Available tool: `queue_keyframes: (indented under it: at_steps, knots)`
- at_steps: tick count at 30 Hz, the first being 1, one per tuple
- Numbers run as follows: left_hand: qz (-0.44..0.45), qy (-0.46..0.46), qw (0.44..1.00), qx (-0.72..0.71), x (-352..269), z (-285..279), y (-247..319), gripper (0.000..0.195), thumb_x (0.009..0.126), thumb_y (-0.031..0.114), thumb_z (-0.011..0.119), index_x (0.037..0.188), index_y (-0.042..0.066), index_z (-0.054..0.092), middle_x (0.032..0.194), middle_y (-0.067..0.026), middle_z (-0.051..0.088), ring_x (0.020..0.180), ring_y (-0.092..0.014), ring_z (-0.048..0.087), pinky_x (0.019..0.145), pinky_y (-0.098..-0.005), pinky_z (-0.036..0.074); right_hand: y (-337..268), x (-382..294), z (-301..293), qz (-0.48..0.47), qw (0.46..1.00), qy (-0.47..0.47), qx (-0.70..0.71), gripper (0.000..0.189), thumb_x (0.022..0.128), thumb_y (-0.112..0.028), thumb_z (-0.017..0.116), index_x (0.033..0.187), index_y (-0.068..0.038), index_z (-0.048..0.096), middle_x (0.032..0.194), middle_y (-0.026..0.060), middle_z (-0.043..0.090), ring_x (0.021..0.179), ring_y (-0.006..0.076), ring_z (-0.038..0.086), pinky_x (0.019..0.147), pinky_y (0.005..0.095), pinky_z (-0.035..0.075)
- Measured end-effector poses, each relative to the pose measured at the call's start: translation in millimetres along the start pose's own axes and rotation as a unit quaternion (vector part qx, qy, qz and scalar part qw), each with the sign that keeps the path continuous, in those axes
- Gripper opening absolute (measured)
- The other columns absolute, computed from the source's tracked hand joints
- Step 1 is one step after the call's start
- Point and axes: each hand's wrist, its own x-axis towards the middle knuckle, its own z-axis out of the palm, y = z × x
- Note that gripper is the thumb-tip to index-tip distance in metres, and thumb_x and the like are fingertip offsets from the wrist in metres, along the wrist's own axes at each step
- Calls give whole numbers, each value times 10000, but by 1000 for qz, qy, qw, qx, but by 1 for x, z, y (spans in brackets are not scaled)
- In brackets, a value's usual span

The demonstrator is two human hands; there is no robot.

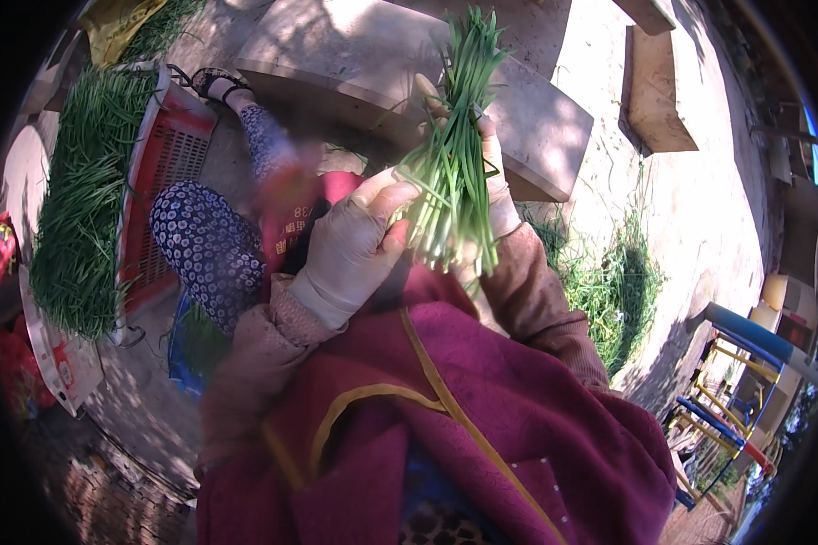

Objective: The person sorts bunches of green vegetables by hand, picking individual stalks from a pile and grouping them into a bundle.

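A bundle of long green leafy stalks, like garlic chives (457,143), is held up in front of my chest, green tips away from me and pale stem ends towards me. My right hand (496,170), in a thin whitish glove, wraps around the bundle from its right side, fingers showing behind it. My left hand (365,238), gloved the same way with bare fingertips showing, pinches some pale stems at the bundle's lower left edge. Beyond the bundle stands a low stone bench (354,61).
A red and white plastic crate (170,136) heaped with green stalks (88,197) stands at left. Loose greens (617,293) lie on the concrete at right. Another stone block (654,95) is at upper right, blue and yellow metal bars (729,402) at lower right.
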Motion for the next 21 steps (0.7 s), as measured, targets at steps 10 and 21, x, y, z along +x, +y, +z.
queue_keyframes:
  at_steps: [10, 21]
  knots:
    - [-159, -19, 967, -200, -10, 1, -20, 188, 802, -55, 621, 972, 23, 639, 1106, -111, 645, 893, -206, 657, 770, -286, 527, -2, 2, -8, 20, 997, -39, 65, 601, 898, -356, 598, 1402, -70, 441, 900, 8, 597, 829, 145, 604, 735, 275, 540]
    - [-118, -68, 991, -4, -26, -86, -59, 311, 971, 261, 538, 1118, 17, 663, 1068, -145, 684, 1179, -283, 554, 999, -376, 407, -19, -11, -22, 0, 999, 26, -39, 558, 939, -406, 504, 1387, -78, 460, 857, 69, 631, 736, 170, 642, 642, 308, 563]
